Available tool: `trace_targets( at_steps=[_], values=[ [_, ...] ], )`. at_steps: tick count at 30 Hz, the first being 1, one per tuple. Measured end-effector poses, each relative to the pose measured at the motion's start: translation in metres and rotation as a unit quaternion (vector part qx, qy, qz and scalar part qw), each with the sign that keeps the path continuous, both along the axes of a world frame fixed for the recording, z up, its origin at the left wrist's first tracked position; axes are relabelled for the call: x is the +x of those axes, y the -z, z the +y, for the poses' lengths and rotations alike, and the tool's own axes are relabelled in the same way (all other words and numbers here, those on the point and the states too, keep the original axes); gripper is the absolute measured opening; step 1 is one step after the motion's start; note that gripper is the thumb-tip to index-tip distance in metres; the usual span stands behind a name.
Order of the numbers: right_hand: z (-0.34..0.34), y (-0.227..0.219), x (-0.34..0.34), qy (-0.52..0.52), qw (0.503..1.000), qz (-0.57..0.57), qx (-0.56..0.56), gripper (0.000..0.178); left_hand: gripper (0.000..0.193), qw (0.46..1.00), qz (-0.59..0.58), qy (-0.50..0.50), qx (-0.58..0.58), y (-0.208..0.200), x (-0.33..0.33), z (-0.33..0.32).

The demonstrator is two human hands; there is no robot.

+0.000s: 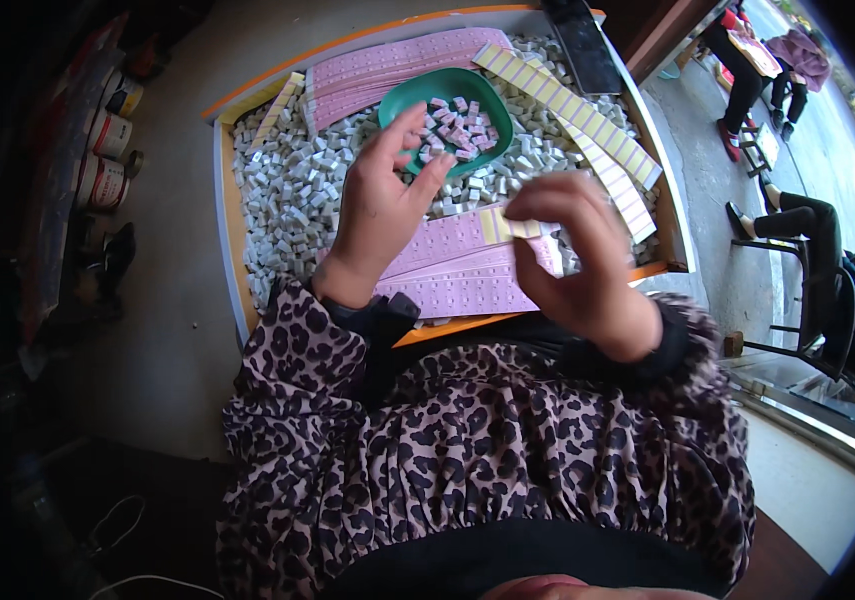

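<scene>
My left hand (384,205) hovers at the near left rim of a green plastic bowl (392,100), its thumb and fingers spread apart and holding nothing I can see. Inside the bowl lie several small pink-patterned blocks (462,130). My right hand (587,265), slightly blurred, is curled in a pinch above the near edge of the box. Something pale shows between its thumb and forefinger, too unclear to name. Just beside those fingertips is a yellow-and-white striped strip (494,226), on top of pink printed sheets (447,280).
Small whitish blocks (297,205) fill the shallow orange-edged box (230,220). More pink sheets (377,65) lie at its far side, striped strips (587,115) at right. A dark phone (584,45) rests on the far right corner. Cans (107,133) stand left; people sit at right.
</scene>
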State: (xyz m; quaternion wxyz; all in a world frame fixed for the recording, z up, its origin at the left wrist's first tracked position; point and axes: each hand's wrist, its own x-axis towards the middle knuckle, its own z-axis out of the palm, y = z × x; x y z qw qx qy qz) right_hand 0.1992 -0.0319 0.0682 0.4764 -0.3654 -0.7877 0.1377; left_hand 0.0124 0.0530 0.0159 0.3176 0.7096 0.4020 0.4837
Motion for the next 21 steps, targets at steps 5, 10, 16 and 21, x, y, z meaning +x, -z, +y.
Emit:
trace_targets(
  at_steps=[5,10,16,21],
  values=[
    [0.007,-0.058,0.032,-0.101,0.992,0.024,0.064,0.025,0.023,0.997,0.069,-0.025,-0.004,-0.002,-0.035,-0.022],
    [0.002,-0.079,0.02,-0.126,0.966,0.224,0.009,0.017,0.018,0.998,0.048,-0.033,-0.026,0.02,-0.042,-0.049],
    [-0.007,-0.105,-0.031,-0.213,0.88,0.421,-0.06,0.008,0.015,0.997,0.038,-0.068,-0.03,0.023,-0.054,-0.068],
    [-0.017,-0.111,-0.019,-0.245,0.788,0.548,-0.136,0.003,0.013,0.998,0.036,-0.056,-0.011,0.019,-0.052,-0.067]
  ],
)
